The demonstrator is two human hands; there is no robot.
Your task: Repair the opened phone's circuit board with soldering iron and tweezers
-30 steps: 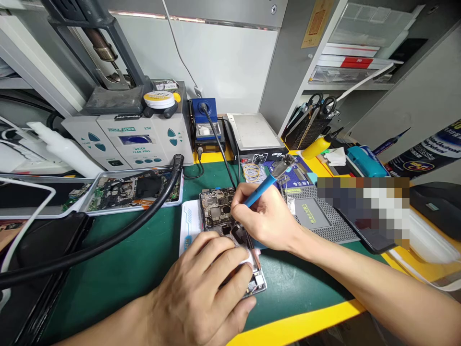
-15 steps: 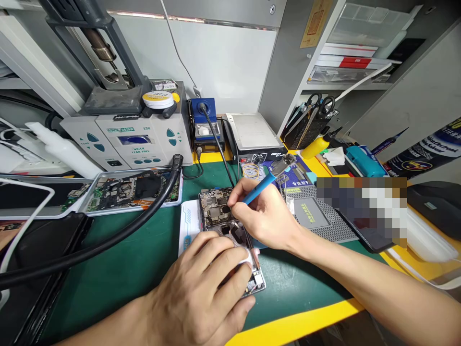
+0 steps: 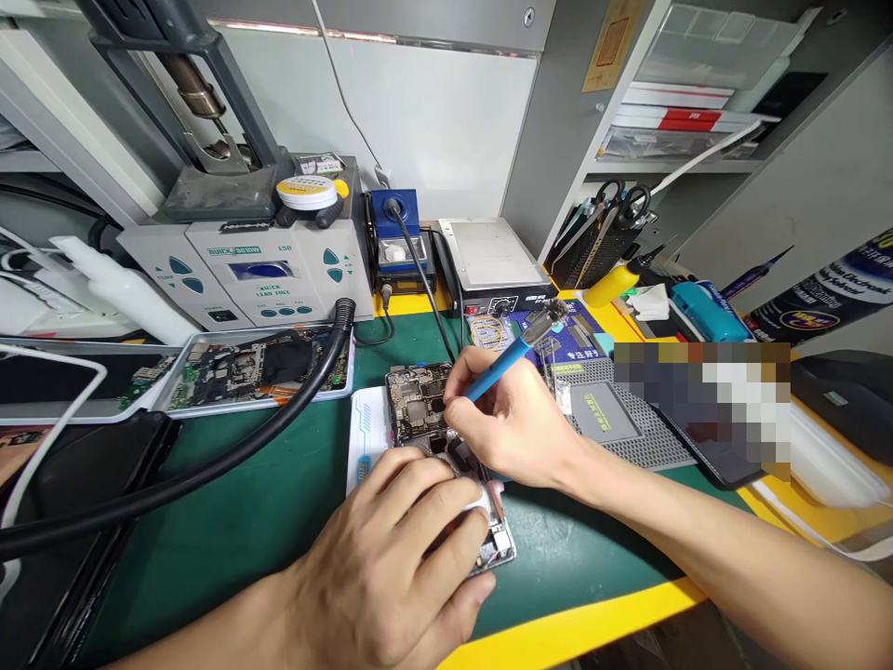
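An opened phone [image 3: 417,408] lies on the green mat, with its circuit board and inner parts exposed. My left hand [image 3: 408,549] covers the lower half of the phone, fingers bent over it and the thumb at its near edge, holding it down. In a pen grip, my right hand [image 3: 520,419] is closed on a blue-handled brush [image 3: 499,368]. The brush's metal ferrule and dark bristly end point up and away to the right. Its lower end is at the circuit board, mostly hidden by my fingers. A white pad with blue print [image 3: 366,433] shows beneath the phone.
Behind stand a hot air station [image 3: 251,270], a soldering iron holder [image 3: 396,223] and a heating plate [image 3: 492,256]. A thick black hose [image 3: 230,479] crosses the left side. Another opened device [image 3: 237,368] lies left; a perforated mat [image 3: 628,409] and dark phone [image 3: 704,428] lie right.
My right hand has shifted slightly, its fingertips and the brush's lower end moving a little toward me over the board. My left hand and the phone have stayed in place.
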